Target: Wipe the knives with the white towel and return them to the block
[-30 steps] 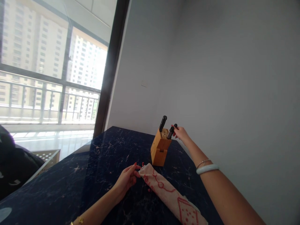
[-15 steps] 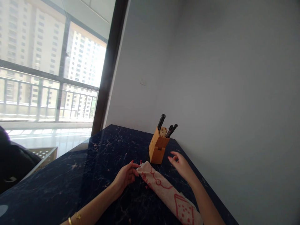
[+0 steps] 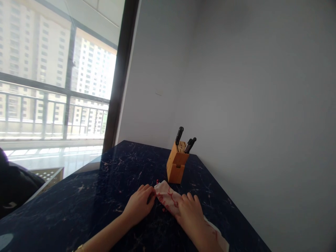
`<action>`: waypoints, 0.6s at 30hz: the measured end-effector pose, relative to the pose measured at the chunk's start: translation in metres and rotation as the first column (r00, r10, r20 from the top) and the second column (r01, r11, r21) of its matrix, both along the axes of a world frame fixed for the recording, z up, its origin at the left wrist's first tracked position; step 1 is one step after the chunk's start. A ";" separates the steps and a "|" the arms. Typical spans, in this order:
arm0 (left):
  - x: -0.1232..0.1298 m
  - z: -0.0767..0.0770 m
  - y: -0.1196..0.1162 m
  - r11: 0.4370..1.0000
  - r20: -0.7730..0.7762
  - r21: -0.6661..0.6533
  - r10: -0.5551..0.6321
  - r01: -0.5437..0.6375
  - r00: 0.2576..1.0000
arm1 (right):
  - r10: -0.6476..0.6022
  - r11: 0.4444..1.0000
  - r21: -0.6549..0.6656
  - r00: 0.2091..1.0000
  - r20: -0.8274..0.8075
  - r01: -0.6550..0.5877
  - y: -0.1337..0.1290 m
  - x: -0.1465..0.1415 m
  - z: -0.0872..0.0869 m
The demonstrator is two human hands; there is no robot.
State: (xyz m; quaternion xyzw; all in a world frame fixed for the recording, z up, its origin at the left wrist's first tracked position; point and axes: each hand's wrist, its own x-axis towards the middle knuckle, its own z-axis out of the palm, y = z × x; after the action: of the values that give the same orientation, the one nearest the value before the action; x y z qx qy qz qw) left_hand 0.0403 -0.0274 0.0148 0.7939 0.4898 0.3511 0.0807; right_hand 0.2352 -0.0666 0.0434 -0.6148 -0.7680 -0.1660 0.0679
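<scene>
A folded white towel (image 3: 168,198) with red line drawings lies slantwise on the dark table. My left hand (image 3: 140,204) is at its far left corner, thumb and fingers closed on the edge there. Across the middle of the towel rests my right hand (image 3: 191,211), palm down with bent fingers, covering much of the cloth; its fingertips are hidden. Just beyond the towel's far end stands a wooden knife block (image 3: 175,168) with several black-handled knives (image 3: 179,135) in it. Small red bits (image 3: 164,210) show along the towel's left edge.
The dark blue marbled tabletop (image 3: 126,168) runs back to a grey wall (image 3: 249,105). At the left are a large window (image 3: 52,80), a dark object (image 3: 15,185) and a perforated seat (image 3: 49,175) beside the table.
My right hand has come down from beside the knife block onto the towel. My left hand has turned palm down and closed at the towel's corner.
</scene>
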 end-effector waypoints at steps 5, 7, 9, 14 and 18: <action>-0.002 0.001 0.003 1.000 -0.060 -0.021 -0.020 0.019 0.998 | -0.007 1.000 0.014 0.999 0.038 0.007 0.010 0.004 -0.006; -0.002 -0.001 0.005 0.999 -0.074 -0.033 -0.030 0.027 0.997 | 0.025 0.999 0.028 1.000 0.001 -0.025 0.015 0.006 -0.007; -0.002 -0.003 0.006 0.999 -0.080 -0.037 -0.026 0.023 0.996 | 0.078 0.997 0.033 0.996 -0.036 -0.077 0.018 0.006 -0.007; -0.001 0.004 0.000 1.000 -0.097 -0.002 -0.020 0.019 0.995 | 0.232 0.972 -0.001 0.966 -0.111 -0.234 0.017 -0.003 -0.004; -0.003 0.013 -0.004 0.998 -0.145 0.056 -0.007 0.015 0.989 | 0.266 0.963 0.000 0.947 -0.179 -0.270 0.016 -0.006 -0.005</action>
State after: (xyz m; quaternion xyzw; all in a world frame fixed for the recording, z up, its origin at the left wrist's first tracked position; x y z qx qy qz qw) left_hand 0.0369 -0.0310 0.0282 0.8220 0.4797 0.3061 0.0243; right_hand 0.2295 -0.0509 0.0380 -0.5177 -0.8373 -0.0907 0.1504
